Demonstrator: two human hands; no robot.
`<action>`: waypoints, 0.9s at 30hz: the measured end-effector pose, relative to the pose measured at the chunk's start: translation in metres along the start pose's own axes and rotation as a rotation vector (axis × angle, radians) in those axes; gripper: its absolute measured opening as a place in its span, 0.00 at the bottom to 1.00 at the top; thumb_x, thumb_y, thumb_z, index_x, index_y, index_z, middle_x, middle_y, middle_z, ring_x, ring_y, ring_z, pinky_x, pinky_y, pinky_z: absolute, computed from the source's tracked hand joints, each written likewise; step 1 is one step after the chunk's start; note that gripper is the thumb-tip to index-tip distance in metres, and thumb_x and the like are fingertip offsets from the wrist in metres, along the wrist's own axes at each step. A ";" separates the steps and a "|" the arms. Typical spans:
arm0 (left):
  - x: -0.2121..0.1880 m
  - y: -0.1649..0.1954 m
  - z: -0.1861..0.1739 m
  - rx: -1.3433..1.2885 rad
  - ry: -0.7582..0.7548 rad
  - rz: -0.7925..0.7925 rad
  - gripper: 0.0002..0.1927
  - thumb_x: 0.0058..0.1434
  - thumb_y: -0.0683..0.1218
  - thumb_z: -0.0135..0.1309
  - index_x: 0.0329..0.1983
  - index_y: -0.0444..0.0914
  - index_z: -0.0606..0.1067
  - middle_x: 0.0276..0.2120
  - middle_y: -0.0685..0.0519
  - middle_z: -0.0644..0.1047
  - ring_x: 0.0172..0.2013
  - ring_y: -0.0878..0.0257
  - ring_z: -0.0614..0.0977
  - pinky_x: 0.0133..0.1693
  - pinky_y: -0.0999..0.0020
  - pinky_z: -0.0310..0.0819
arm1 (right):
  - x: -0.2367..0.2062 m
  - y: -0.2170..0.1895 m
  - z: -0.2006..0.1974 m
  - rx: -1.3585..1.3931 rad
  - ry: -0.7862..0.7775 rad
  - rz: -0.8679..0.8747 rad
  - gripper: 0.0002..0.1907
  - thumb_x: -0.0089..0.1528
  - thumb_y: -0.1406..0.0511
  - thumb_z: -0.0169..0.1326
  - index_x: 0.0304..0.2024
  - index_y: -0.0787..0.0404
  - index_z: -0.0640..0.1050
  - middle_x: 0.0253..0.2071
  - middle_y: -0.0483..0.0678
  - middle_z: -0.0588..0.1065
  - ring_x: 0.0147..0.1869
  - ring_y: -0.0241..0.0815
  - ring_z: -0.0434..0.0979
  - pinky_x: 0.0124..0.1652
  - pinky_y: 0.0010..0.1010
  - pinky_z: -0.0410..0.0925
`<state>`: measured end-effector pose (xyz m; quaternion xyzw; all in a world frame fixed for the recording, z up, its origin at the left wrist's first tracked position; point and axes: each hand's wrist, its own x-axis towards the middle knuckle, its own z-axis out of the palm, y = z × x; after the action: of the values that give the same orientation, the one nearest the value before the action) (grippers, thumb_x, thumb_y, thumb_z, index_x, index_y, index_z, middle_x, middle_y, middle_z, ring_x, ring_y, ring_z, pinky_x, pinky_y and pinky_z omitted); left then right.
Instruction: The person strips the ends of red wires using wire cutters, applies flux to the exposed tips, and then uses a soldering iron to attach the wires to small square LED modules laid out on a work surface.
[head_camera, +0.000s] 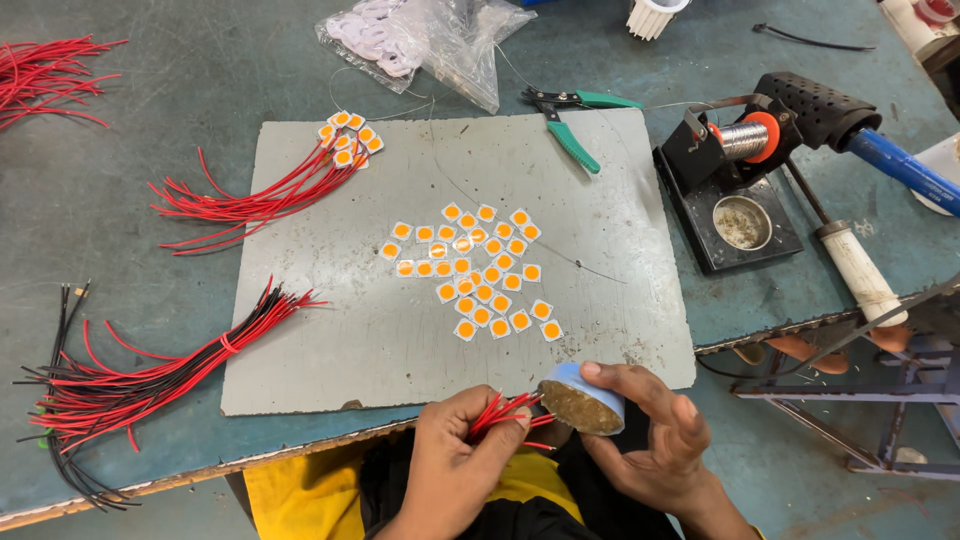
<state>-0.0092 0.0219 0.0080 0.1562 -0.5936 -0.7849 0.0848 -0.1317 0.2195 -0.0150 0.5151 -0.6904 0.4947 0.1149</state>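
At the bottom of the frame, the left hand (452, 455) is pinching a small bunch of red wires (505, 412), their tips pointing into the round blue tin (583, 399) that the right hand (655, 432) is gripping just beside it, tilted so its brownish filling is facing the wires. Both hands are hovering over the person's lap, just off the near table edge.

Beyond them a grey mat (330, 340) is lying flat on the table, and a cluster of small square LED chips (472, 268) with orange centres is sitting loose at the middle of the frame. At the mat's upper left corner, more chips with red leads (262, 195) are fanning out leftward. A tied bundle of red and black wires (150, 375) is lying across the mat's lower left corner.

To the right, a soldering stand (735, 215) with a solder spool is standing well apart from the hands. At the top, green-handled cutters (572, 125) and a clear plastic bag (430, 40) are resting, with loose red wires (45, 75) in the upper left.
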 end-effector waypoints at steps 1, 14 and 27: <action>-0.001 0.002 0.001 -0.007 -0.006 0.020 0.10 0.63 0.40 0.58 0.27 0.31 0.75 0.21 0.63 0.71 0.26 0.76 0.66 0.28 0.75 0.62 | 0.000 0.000 -0.001 -0.001 -0.001 -0.001 0.66 0.52 0.77 0.66 0.75 0.39 0.35 0.58 0.59 0.73 0.54 0.53 0.82 0.51 0.42 0.77; -0.003 0.009 0.007 0.229 0.116 -0.042 0.12 0.57 0.41 0.60 0.20 0.33 0.73 0.14 0.63 0.64 0.20 0.76 0.60 0.20 0.74 0.52 | -0.001 -0.001 -0.003 -0.015 0.020 -0.007 0.66 0.51 0.77 0.66 0.74 0.39 0.36 0.57 0.60 0.73 0.53 0.53 0.82 0.51 0.44 0.76; 0.003 0.013 0.010 0.278 0.142 0.052 0.11 0.54 0.40 0.58 0.20 0.32 0.72 0.13 0.58 0.67 0.20 0.75 0.64 0.21 0.72 0.61 | 0.000 -0.008 0.002 0.005 -0.009 -0.016 0.67 0.51 0.77 0.66 0.74 0.38 0.35 0.57 0.58 0.74 0.52 0.52 0.83 0.54 0.47 0.75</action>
<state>-0.0163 0.0264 0.0223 0.2062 -0.6930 -0.6795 0.1246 -0.1246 0.2183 -0.0119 0.5230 -0.6857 0.4931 0.1146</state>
